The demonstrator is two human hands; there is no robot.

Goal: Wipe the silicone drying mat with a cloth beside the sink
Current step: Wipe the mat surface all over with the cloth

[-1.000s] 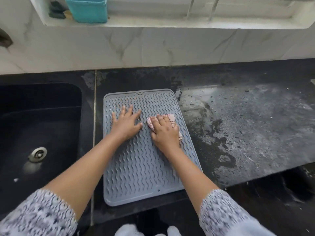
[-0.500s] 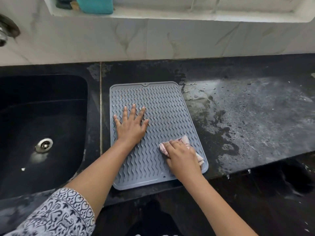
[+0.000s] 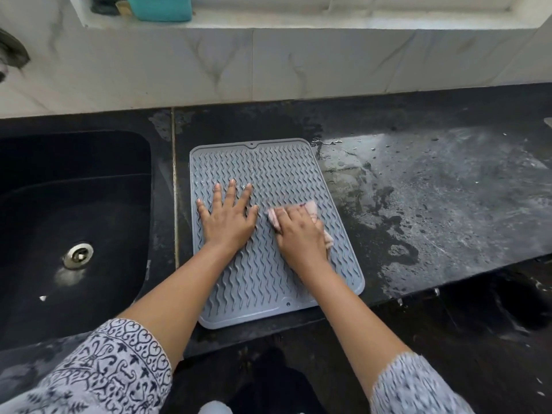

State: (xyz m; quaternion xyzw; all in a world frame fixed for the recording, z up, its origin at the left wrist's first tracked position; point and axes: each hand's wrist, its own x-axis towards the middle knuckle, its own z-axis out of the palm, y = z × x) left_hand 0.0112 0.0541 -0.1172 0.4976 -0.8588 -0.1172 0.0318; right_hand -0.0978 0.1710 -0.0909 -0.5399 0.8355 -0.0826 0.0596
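Observation:
A grey silicone drying mat (image 3: 268,168) with wavy ridges lies on the black counter just right of the sink. My left hand (image 3: 227,220) rests flat on the mat's left middle, fingers spread, holding nothing. My right hand (image 3: 300,234) presses a folded pinkish cloth (image 3: 310,209) onto the mat's right middle; cloth edges show past the fingers and at the wrist side. The two hands are close together, a small gap between them.
A black sink (image 3: 74,228) with a metal drain (image 3: 78,254) lies to the left. The counter (image 3: 433,204) right of the mat is wet and streaked. Behind runs a white marble backsplash (image 3: 268,64), with a teal container (image 3: 161,7) on the ledge. The counter's front edge passes just below the mat.
My right hand has slid the cloth from the mat's near right corner back up to its middle. The left hand stays flat in the same spot.

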